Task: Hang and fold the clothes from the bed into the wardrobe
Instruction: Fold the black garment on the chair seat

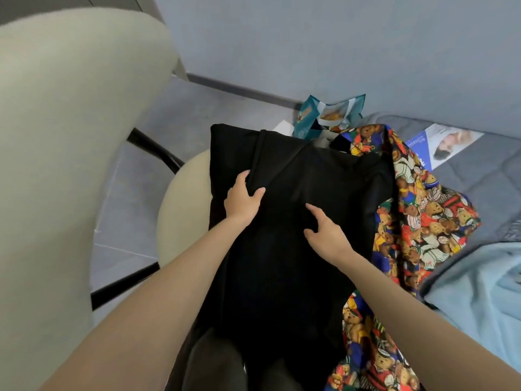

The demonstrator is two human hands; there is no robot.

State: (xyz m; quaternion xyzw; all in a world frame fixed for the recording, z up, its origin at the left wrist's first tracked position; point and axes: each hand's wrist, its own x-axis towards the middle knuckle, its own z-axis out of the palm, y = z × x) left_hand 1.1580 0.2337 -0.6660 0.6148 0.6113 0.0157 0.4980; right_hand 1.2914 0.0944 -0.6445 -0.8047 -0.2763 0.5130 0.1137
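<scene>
A large black garment (304,193) lies spread over the seat of a cream chair and the edge of the bed, reaching down to my lap. My left hand (242,201) grips a raised fold of it near the left side, thumb and fingers curled round the cloth. My right hand (324,230) rests on the middle of the garment with its fingers bent and spread, thumb on the fabric. A colourful teddy-bear print garment (417,218) lies beside and partly under the black one on the right. The wardrobe is out of sight.
The cream chair (56,136) has a tall backrest at left and black metal legs over a grey tiled floor. A teal shopping bag (324,114) stands behind the clothes. On the grey bed (479,176) lie a printed leaflet (445,142) and a light blue blanket (479,283).
</scene>
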